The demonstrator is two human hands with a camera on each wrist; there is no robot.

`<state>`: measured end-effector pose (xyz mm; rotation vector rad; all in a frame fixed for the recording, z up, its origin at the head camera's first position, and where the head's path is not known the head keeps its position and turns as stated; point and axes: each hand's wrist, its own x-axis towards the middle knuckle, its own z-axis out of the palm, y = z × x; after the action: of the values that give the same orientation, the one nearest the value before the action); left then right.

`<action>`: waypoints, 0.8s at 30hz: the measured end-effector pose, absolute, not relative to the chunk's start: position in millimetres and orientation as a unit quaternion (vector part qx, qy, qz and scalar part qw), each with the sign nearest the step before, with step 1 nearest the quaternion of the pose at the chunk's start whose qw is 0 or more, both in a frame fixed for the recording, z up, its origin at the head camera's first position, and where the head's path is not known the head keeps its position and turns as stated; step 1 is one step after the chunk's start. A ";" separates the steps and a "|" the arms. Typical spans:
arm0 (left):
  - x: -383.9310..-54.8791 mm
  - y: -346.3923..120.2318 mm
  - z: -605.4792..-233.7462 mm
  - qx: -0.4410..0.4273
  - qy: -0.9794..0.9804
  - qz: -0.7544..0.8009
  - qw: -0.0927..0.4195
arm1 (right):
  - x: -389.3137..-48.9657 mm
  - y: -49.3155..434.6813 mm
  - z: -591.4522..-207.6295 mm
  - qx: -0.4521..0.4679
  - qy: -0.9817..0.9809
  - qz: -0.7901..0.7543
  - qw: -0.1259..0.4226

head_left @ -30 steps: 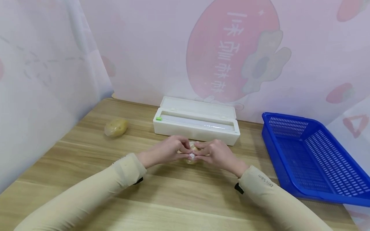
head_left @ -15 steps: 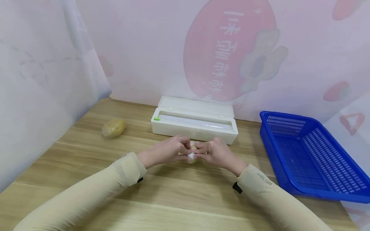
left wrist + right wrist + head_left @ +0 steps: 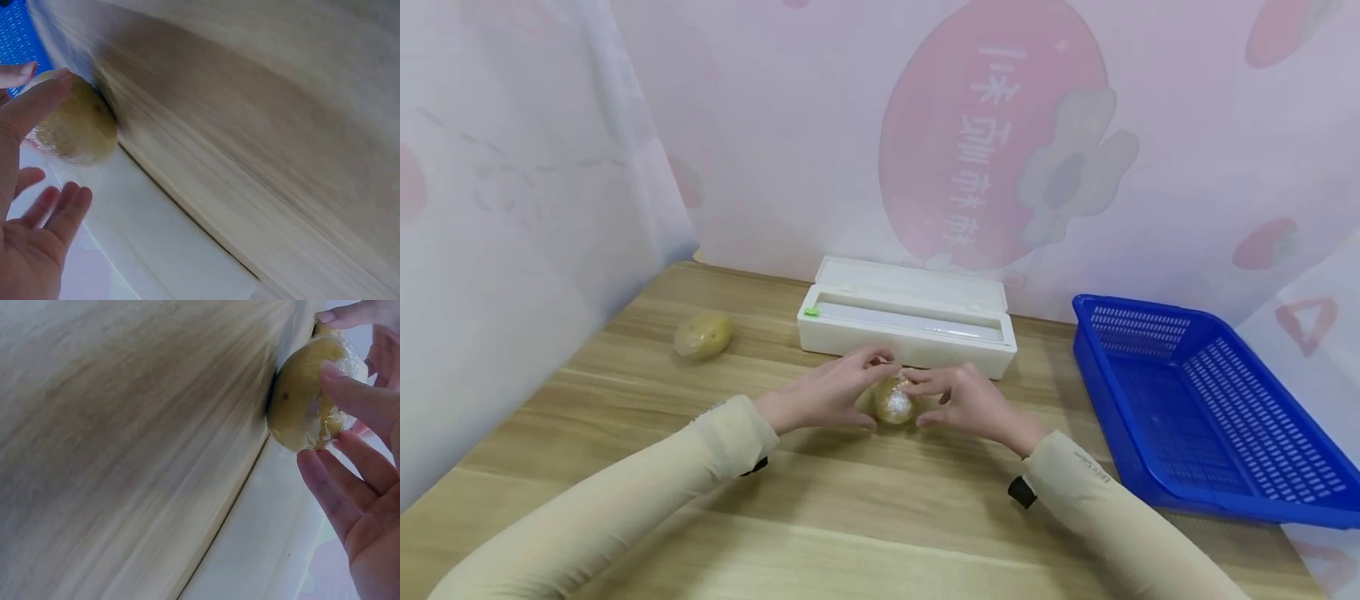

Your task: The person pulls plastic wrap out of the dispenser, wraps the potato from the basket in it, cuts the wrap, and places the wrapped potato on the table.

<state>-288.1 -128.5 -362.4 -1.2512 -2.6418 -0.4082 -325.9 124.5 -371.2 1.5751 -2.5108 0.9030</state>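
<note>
A potato (image 3: 895, 402) wrapped in clear cling film sits on the wooden table between the two hands. The film gathers into a shiny, crumpled patch on its near side in the head view. My left hand (image 3: 831, 392) is at its left, fingers spread; in the left wrist view the thumb (image 3: 37, 103) overlaps the potato while the other fingers stand apart from it. From the right, my right hand (image 3: 973, 406) holds the potato lightly, its thumb (image 3: 356, 394) on the skin and fingertips at the film's edge in the right wrist view.
Close behind the hands stands a white cling film box (image 3: 910, 343), lid raised, with a green slider at its left end. Another film-wrapped potato (image 3: 703, 335) lies at the back left. A blue plastic basket (image 3: 1138, 433) stands at the right. Patterned cloth (image 3: 760, 133) hangs behind the table.
Both hands were pinching the film together over the potato; the fingers have since parted and spread to its sides, uncovering the potato. The potato stays in place.
</note>
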 end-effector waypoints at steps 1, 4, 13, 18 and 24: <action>-289.5 -128.8 -363.6 -0.417 -0.894 -0.137 0.093 | -326.1 124.3 -371.5 0.510 -0.809 0.291 0.021; -293.2 -127.7 -366.3 -0.407 -0.899 -0.134 0.086 | -326.1 123.0 -372.5 0.519 -0.804 0.288 0.030; -295.5 -126.6 -369.5 -0.385 -0.905 -0.162 0.080 | -324.8 118.9 -376.8 0.526 -0.798 0.287 0.065; -299.4 -133.2 -372.3 -0.405 -0.889 -0.200 0.077 | -328.6 115.8 -380.6 0.527 -0.789 0.307 0.073; -306.5 -135.1 -371.2 -0.429 -0.848 -0.304 0.072 | -330.5 113.3 -381.8 0.498 -0.791 0.348 0.067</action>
<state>-306.5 -135.1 -371.2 -1.2877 -2.5475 -0.9137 -330.5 113.3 -381.8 1.5019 -2.3857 1.0490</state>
